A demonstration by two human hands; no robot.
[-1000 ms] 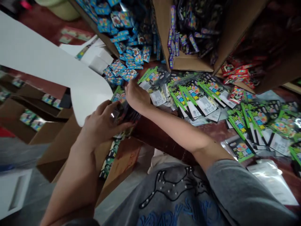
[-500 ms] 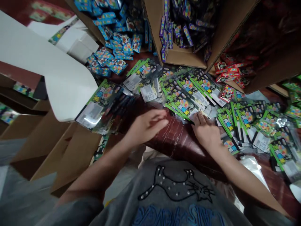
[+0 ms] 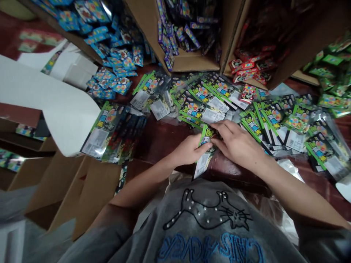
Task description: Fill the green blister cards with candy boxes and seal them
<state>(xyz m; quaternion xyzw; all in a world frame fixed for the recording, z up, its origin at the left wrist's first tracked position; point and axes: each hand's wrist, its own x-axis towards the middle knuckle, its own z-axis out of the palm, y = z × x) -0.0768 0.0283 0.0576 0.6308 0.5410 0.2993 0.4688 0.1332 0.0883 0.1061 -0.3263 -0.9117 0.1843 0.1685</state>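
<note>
A green-and-black printed pouch (image 3: 203, 164) is held between both hands over the front edge of the dark red table (image 3: 164, 137). My left hand (image 3: 190, 149) pinches it with the thumb on top. Across from it, my right hand (image 3: 233, 140) has its fingers closed at the pouch's upper right side; the fingertips are partly hidden. Just beyond the hands lie similar pouches (image 3: 201, 91) in overlapping piles, and more pouches (image 3: 271, 117) spread to the right.
Cartons hold blue packets (image 3: 123, 58), purple packets (image 3: 192, 34) and red packets (image 3: 248, 65) at the back. Green packets (image 3: 333, 78) lie far right. A stack of pouches (image 3: 102, 135) sits left beside white sheet material (image 3: 68, 117). Cardboard boxes (image 3: 95, 197) stand lower left.
My hands have come together, and a pouch is now off the pile between them. My left hand has closed on it. The view has shifted, so the cartons appear further left.
</note>
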